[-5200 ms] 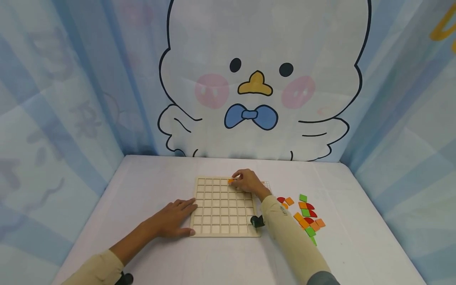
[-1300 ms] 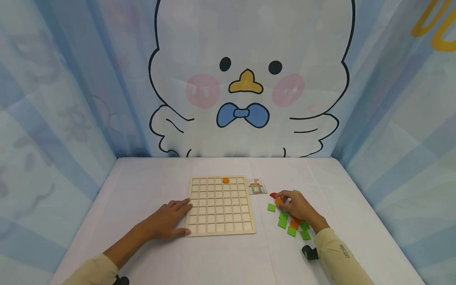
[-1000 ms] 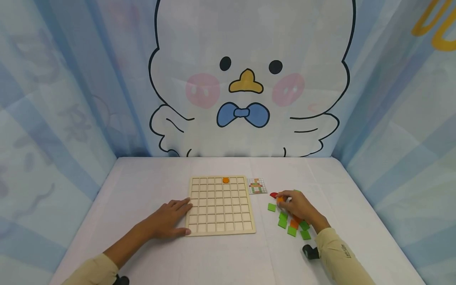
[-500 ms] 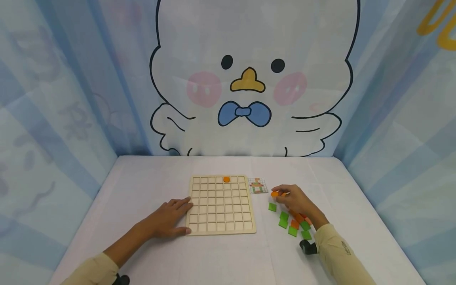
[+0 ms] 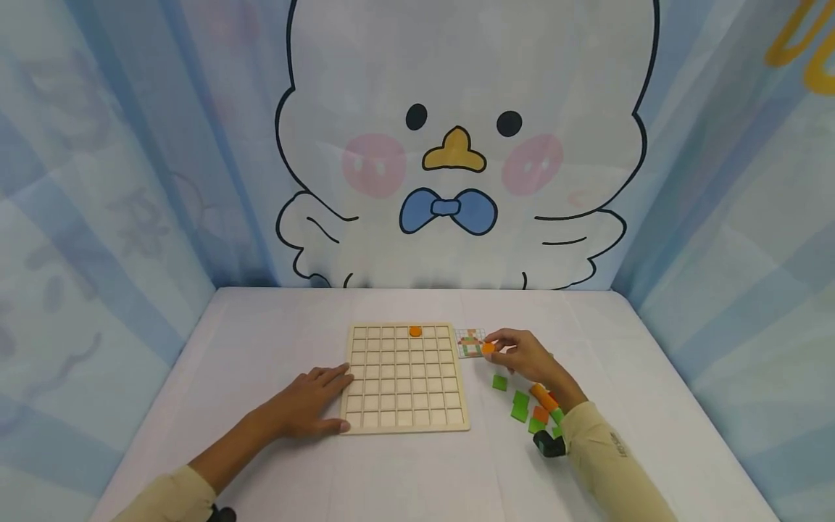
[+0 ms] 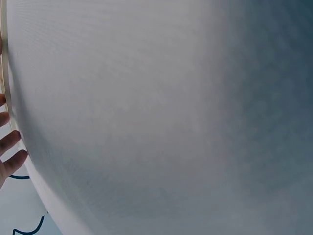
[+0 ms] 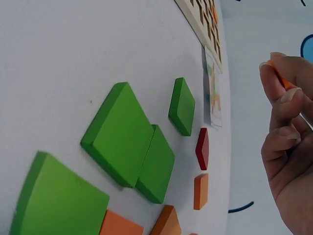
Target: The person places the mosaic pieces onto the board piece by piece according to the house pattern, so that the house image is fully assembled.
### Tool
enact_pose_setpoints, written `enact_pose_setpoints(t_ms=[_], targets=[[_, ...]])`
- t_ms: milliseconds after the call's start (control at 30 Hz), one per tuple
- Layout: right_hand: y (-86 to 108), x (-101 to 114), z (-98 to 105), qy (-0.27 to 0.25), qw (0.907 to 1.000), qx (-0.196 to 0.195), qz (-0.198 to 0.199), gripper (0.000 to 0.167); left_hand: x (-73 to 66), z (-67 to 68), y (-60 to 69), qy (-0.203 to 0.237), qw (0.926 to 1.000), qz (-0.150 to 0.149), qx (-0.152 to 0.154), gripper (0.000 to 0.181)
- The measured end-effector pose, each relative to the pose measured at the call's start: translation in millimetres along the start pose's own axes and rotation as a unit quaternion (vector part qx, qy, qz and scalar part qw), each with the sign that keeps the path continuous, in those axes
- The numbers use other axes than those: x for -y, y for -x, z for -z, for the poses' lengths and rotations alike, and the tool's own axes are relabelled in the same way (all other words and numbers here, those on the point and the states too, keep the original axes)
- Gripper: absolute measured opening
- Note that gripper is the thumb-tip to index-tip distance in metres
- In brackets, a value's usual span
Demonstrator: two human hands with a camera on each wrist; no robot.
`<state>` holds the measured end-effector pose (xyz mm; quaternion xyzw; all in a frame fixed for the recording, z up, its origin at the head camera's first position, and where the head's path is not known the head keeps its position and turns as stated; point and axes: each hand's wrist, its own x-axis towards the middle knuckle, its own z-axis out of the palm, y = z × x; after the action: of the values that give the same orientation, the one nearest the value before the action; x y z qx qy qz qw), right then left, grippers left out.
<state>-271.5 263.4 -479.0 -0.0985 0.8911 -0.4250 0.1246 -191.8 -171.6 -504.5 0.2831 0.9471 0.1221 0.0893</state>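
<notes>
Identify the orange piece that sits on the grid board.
The round orange piece in the farthest row of the grid board; the right hand pinches another, the others in view lie on the table.

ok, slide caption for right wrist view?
Right hand pinches orange piece; green tiles, pattern card and wooden grid board in view.

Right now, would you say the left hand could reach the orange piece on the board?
Probably yes: the left hand touches the board, and nothing visible blocks its way to the orange piece.
</notes>
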Motion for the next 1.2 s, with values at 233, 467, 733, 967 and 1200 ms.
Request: enact_pose_setpoints(t_ms=[233,467,733,967,1200], targets=[[-10.2,10,-8,-0.01,0.9996,0.0,0.027,0.035,2.9,-3.5,-0.8,-0.01,0.9999,0.0,-0.003,0.084],[-25.0,19,-15,-0.025,0.9985,0.008,0.048,0.034,2.4,-3.3,-1.1,-0.006,1.0,-0.004,-0.007,0.083],[-38.1,30,-26,-0.05,0.9977,0.02,0.041,0.033,3.1,-5.7,-0.9,-0.011,0.9999,-0.005,-0.004,0.083],[-48.9,39,-37,-0.082,0.9955,0.028,0.04,0.035,3.3,-5.3,-0.5,-0.011,0.9999,-0.002,-0.001,0.083],[-65.2,43,-54,-0.076,0.996,0.03,0.035,0.028,2.9,-4.6,0.8,-0.006,1.0,-0.003,0.0,0.083]])
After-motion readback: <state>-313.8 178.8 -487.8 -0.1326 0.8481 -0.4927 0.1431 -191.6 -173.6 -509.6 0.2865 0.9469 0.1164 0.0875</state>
